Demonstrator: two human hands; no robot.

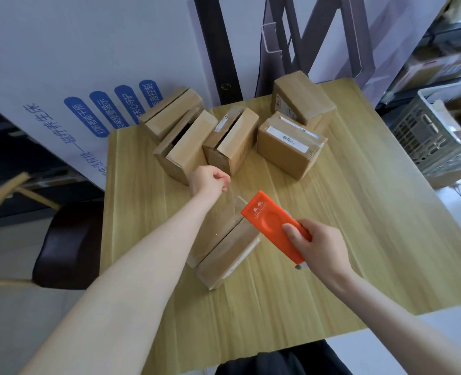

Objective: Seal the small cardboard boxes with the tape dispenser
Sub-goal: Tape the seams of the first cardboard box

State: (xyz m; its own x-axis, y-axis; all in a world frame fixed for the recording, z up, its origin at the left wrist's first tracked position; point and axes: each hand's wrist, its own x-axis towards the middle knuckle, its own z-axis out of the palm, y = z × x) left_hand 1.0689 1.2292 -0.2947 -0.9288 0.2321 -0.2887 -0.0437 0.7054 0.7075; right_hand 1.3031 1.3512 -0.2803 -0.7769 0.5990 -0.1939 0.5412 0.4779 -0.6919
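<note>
Tape dispenser (272, 226), orange, is gripped by the right hand's (324, 253) curled fingers and thumb, just above the small cardboard box (224, 250). Beyond the box's far end, the left hand (210, 180) pinches clear tape (233, 197) between curled fingertips.

Light wood-grain table (332, 239) carries six small cardboard boxes. Near centre stands the near box (224, 255), flaps closed, with its seam running from near left to far right. A cluster of five sits on the far side. The far-left box (170, 115) and second box (186, 150) touch, flaps ajar. The middle box (234, 142) is just beside them, one flap raised. The labelled box (286, 150) is to the right, taped shut. Behind it is the tilted box (302, 101), its footing hidden.
</note>
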